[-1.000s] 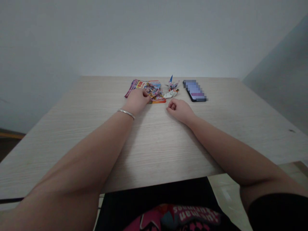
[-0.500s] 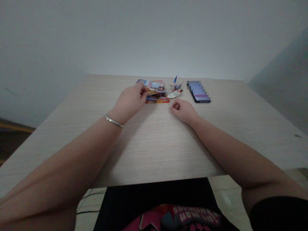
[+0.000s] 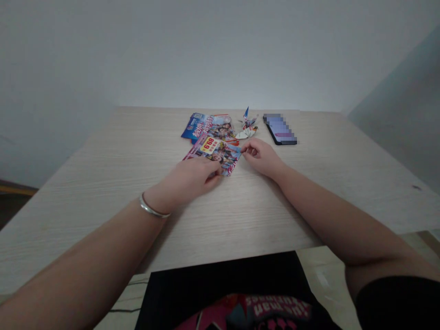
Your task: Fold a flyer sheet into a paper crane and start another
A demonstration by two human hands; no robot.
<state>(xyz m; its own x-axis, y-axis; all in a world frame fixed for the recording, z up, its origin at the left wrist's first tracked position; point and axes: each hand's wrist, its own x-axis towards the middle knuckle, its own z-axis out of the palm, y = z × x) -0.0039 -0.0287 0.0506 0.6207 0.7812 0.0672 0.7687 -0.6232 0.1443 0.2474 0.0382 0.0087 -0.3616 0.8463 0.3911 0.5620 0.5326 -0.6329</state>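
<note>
My left hand, a silver bangle on its wrist, pinches the near edge of a colourful printed paper sheet that lies on the wooden table. My right hand is curled and pinches the sheet's right corner. Behind the sheet lies a small stack of similar printed papers. A folded paper crane stands just to the right of the stack.
A dark phone lies at the back right of the table, beyond my right hand. A plain wall rises behind the table's far edge. The near table edge is just above my lap.
My left hand lifted one sheet off the stack and drew it toward me. My right hand moved up to the sheet's right corner and took hold of it.
</note>
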